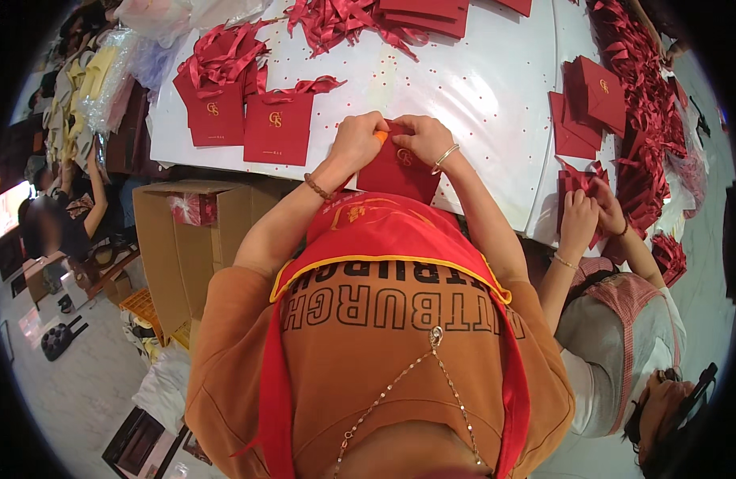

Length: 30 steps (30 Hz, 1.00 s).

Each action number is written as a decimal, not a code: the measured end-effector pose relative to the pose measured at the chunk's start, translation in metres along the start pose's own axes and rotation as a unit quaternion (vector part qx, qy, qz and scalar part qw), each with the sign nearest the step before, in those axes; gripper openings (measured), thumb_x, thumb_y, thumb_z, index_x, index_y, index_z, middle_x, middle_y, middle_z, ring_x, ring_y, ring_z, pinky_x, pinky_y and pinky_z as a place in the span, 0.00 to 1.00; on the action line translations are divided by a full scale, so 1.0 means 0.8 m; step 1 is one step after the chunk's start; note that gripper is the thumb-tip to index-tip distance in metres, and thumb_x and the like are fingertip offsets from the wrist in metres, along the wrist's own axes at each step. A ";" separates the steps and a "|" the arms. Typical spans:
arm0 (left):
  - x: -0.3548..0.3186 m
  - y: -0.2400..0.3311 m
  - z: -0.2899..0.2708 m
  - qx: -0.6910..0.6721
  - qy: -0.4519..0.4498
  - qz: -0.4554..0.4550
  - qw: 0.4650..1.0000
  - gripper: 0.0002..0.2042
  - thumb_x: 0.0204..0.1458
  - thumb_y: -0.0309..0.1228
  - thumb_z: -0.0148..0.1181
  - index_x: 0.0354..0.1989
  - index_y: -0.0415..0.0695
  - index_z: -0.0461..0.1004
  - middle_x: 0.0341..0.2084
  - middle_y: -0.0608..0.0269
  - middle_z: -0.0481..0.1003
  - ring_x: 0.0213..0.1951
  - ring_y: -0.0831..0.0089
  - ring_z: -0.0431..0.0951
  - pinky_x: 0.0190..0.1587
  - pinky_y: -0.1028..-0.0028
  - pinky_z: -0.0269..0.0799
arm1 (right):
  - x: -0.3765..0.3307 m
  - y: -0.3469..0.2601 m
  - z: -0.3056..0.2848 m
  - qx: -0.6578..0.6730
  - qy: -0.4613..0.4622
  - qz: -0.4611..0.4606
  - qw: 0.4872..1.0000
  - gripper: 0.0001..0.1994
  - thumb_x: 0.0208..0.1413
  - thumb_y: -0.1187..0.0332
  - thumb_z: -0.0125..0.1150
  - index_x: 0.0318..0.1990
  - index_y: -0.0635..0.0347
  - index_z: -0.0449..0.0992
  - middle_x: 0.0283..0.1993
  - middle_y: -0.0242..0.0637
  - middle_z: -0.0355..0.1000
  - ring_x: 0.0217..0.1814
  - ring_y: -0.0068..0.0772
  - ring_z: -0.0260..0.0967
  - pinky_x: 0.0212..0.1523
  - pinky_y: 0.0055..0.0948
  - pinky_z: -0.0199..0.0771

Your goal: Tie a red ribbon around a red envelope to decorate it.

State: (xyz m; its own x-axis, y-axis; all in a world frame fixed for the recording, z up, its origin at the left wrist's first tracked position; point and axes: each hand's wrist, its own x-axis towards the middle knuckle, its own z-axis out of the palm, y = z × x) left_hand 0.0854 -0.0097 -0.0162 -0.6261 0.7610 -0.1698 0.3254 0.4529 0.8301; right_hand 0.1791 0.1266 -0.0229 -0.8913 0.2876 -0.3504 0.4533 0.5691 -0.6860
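At the table's near edge, in front of my red apron, a dark red paper gift bag with a gold emblem lies between my hands. My left hand is closed at the bag's top left corner. Between its fingers shows a small orange thing, perhaps a tool's end; most of it is hidden by the hand. My right hand pinches the bag's top edge, fingers bent over it. To the left lie finished-looking red bags with ribbon handles, flat on the white table.
Piles of red ribbon and stacked red bags lie at the far side. On the right, a co-worker's hands handle another red bag, beside a long heap of ribboned bags. An open cardboard box stands below the table's left edge.
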 end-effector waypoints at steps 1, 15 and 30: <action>0.001 0.002 0.001 0.107 0.014 0.082 0.991 0.04 0.41 0.22 0.54 0.26 0.36 0.71 0.19 0.55 0.73 0.20 0.68 0.74 0.23 0.70 0.68 | -0.001 0.000 0.002 -0.006 0.019 -0.017 1.000 0.14 0.44 0.60 0.57 0.41 0.45 0.74 0.33 0.39 0.74 0.36 0.42 0.70 0.37 0.36 0.69; 0.016 0.027 -0.003 0.240 -0.048 0.191 0.951 0.08 0.36 0.23 0.53 0.29 0.41 0.70 0.20 0.52 0.73 0.23 0.58 0.74 0.26 0.63 0.68 | -0.016 -0.013 0.003 0.037 0.056 -0.018 0.998 0.13 0.43 0.62 0.58 0.39 0.49 0.71 0.28 0.40 0.73 0.33 0.44 0.70 0.34 0.38 0.68; 0.083 -0.005 -0.048 0.156 -0.365 0.105 0.912 0.14 0.47 0.37 0.50 0.27 0.35 0.71 0.29 0.60 0.72 0.35 0.68 0.70 0.36 0.71 0.62 | -0.049 -0.031 0.014 -0.152 0.253 -0.193 0.936 0.06 0.41 0.61 0.61 0.25 0.49 0.73 0.19 0.28 0.69 0.25 0.28 0.65 0.34 0.32 0.54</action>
State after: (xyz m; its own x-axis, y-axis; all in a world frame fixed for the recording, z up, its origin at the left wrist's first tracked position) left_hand 0.0156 0.0211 -0.0106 0.0742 0.9011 -0.4273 0.6405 0.2853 0.7130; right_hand 0.2028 0.0926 0.0011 -0.9101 0.2992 0.2867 0.1437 0.8768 -0.4588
